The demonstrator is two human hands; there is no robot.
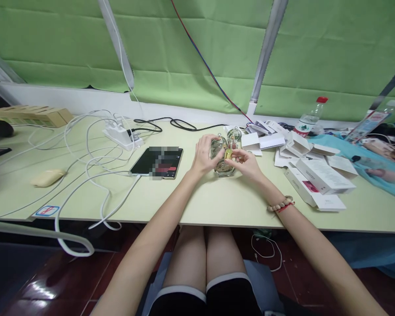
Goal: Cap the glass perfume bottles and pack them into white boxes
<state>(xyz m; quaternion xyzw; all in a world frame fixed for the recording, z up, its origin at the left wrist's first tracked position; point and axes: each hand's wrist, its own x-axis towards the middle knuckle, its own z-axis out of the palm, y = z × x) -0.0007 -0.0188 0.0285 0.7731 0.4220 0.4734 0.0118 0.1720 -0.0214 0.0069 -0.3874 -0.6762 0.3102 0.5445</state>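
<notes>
Clear glass bottles, apparently perfume bottles, stand close together on the pale table in front of me. My left hand point(204, 154) curls round the left side of one glass bottle point(218, 149), its thumb reaching towards a small gold cap point(228, 154). The fingertips of my right hand point(248, 163) pinch that cap from the right. Closer to me, just below the cap, sits another glass bottle point(224, 168), partly covered by my fingers. A further glass bottle point(234, 136) stands behind. Whether the cap sits on a bottle neck I cannot tell.
Opened white boxes point(325, 175) lie to the right, near a red-capped water bottle point(307, 118) and blue plastic point(358, 160). A tablet point(148, 163), a power strip point(123, 134), tangled white cables and a yellow case point(48, 177) occupy the left. A green curtain point(197, 52) hangs behind.
</notes>
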